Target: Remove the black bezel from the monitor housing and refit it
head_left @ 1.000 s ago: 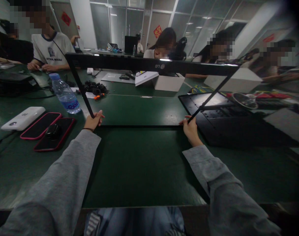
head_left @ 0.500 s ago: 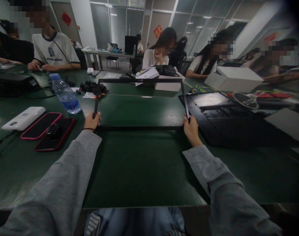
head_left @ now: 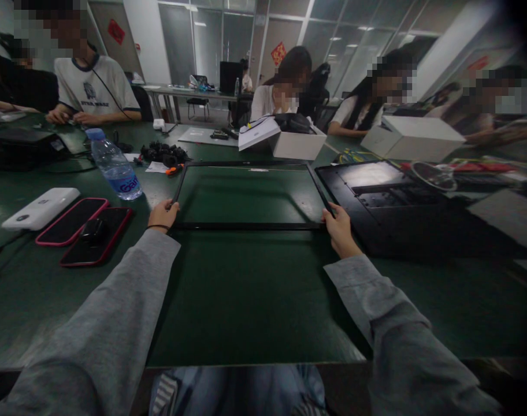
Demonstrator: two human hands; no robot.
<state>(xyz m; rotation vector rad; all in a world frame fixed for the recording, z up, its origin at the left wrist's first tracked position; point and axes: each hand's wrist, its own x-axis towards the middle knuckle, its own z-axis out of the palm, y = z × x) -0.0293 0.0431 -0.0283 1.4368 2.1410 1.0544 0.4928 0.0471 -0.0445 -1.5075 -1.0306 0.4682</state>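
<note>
A thin black rectangular frame, like a laptop screen bezel [head_left: 250, 226], spans the space between my two hands, low over the green table [head_left: 255, 300]. My left hand [head_left: 163, 215] grips its left side near the front corner, fingers closed. On the opposite side, my right hand [head_left: 339, 226] pinches the bezel near its front right corner. The far edge tilts down toward the tabletop; whether it touches cannot be made out. To the right of my right hand lies a black laptop casing [head_left: 376, 202] with cut-outs.
On the left stand a water bottle [head_left: 116, 167], a white power bank [head_left: 42, 208] and two red-edged phones [head_left: 111, 231], with a small black case on one. Black cables [head_left: 163, 153], an open white box [head_left: 300, 144] and another white box [head_left: 413, 138] lie farther back. Several people sit around.
The bezel's far edge has swung down toward the table, so the frame lies flatter. Both hands stay in nearly the same place, still holding its sides.
</note>
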